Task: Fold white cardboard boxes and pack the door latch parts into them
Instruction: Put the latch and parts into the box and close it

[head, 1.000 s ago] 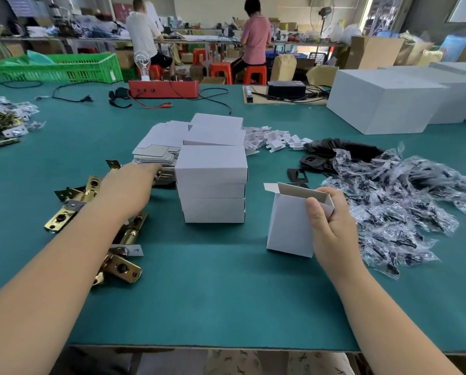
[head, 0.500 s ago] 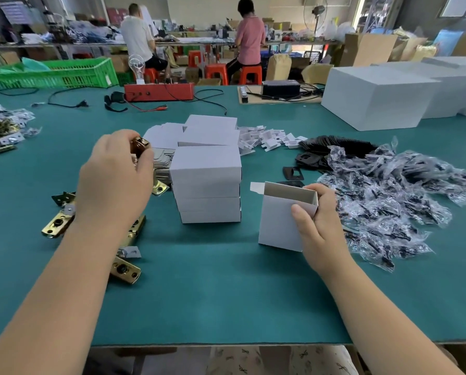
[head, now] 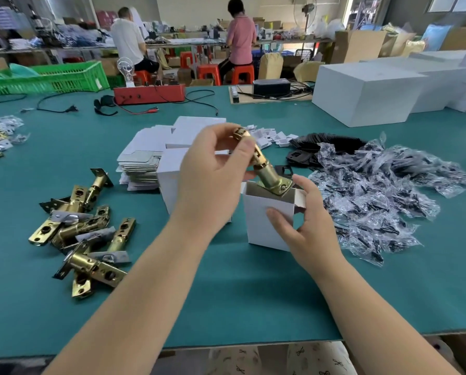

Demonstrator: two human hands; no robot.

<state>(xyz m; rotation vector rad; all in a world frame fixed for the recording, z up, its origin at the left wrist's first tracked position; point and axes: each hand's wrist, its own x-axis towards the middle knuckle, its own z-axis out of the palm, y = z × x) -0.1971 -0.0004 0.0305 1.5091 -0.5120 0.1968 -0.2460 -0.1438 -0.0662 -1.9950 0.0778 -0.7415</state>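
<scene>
My left hand (head: 212,171) pinches a brass door latch (head: 264,165) by its upper end. The latch tilts, and its faceplate end sits in the open top of a small white cardboard box (head: 261,220). My right hand (head: 304,226) grips that box, thumb on the front and fingers round its right side; the box stands upright on the green table (head: 226,293). A stack of closed white boxes (head: 169,180) stands behind my left hand, partly hidden by it. Several loose brass latches (head: 85,234) lie in a pile on the left.
Flat box blanks (head: 142,161) are stacked behind the closed boxes. A heap of clear bags with black parts (head: 383,193) lies on the right, black plates (head: 323,144) and small white pieces (head: 269,135) behind. Large white cartons (head: 367,90) stand far right; two people work at benches beyond.
My left hand took a latch from the pile on the left, carried it right and brought its end into the open box. My right hand has kept hold of the box.
</scene>
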